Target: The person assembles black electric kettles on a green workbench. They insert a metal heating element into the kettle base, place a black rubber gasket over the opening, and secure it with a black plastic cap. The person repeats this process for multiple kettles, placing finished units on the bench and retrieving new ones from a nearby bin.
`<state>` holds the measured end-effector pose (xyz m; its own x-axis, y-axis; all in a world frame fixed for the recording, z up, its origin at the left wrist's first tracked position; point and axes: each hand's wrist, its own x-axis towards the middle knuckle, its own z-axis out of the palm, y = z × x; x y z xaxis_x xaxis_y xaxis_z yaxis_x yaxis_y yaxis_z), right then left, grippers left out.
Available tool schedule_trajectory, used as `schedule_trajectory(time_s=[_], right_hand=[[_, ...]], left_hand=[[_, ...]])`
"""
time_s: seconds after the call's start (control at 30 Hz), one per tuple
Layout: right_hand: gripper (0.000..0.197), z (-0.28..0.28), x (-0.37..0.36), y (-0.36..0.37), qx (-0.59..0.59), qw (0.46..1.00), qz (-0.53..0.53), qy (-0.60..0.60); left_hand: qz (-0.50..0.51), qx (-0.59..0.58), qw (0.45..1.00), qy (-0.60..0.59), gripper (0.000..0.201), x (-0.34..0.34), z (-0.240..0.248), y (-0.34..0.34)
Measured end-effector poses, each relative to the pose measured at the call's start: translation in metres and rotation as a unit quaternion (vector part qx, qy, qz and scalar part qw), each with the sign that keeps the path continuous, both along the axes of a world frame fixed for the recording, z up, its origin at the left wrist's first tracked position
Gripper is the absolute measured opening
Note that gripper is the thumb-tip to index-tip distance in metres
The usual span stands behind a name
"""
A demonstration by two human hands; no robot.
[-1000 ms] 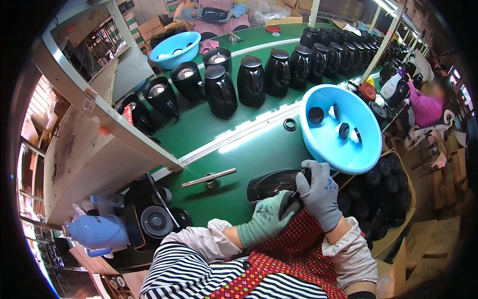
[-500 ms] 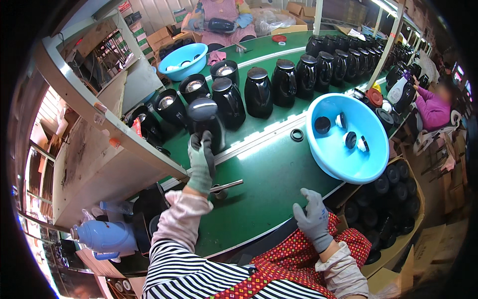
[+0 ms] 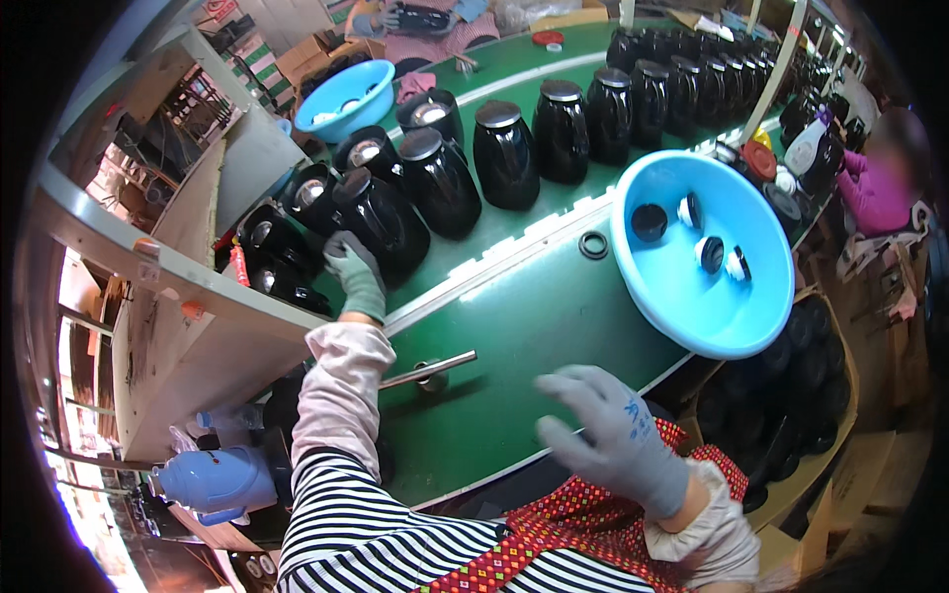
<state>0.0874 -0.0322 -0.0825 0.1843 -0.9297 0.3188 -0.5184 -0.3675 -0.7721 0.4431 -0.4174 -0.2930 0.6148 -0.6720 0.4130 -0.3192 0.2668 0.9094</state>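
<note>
My left hand (image 3: 356,272), in a grey-green glove, reaches out to the left and rests on the side of a black kettle body (image 3: 384,222) standing on the green belt (image 3: 524,316). Whether the fingers grip it or only touch it is unclear. More black kettle bodies (image 3: 504,153) stand in a row along the belt behind it. My right hand (image 3: 608,430), in a grey glove, hovers above the belt's near edge with fingers spread and nothing in it. A metal rod tool (image 3: 430,370) lies on the belt between my hands.
A blue basin (image 3: 692,306) holding a few round caps sits at the right, with a black ring (image 3: 593,245) beside it. A second blue basin (image 3: 346,99) stands at the back left. Stacked black parts fill a bin below right. Another person (image 3: 880,188) sits far right.
My left hand carried a black kettle body from in front of me out to the left of the belt and set it among the others. My right hand let go and opened.
</note>
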Motion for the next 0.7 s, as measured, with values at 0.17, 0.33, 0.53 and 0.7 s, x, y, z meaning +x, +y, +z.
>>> schedule_trajectory(time_s=[0.17,0.33,0.53,0.7], right_hand=[[0.023,0.094,0.066,-0.025,-0.207,0.955,0.196,-0.085],[0.053,0.074,0.067,-0.032,0.051,0.963,0.252,-0.079],[0.033,0.102,0.006,-0.026,-0.053,0.951,0.224,0.204],[0.035,0.045,-0.022,-0.011,0.016,0.976,0.101,0.191]], left_hand=[[0.163,0.050,0.956,-0.239,0.069,0.039,0.061,-0.026],[0.110,0.221,0.847,-0.471,0.082,0.083,0.090,-0.080],[0.120,0.298,0.739,-0.592,0.075,0.126,0.088,-0.091],[0.153,0.269,0.801,-0.513,0.063,0.078,0.089,-0.067]])
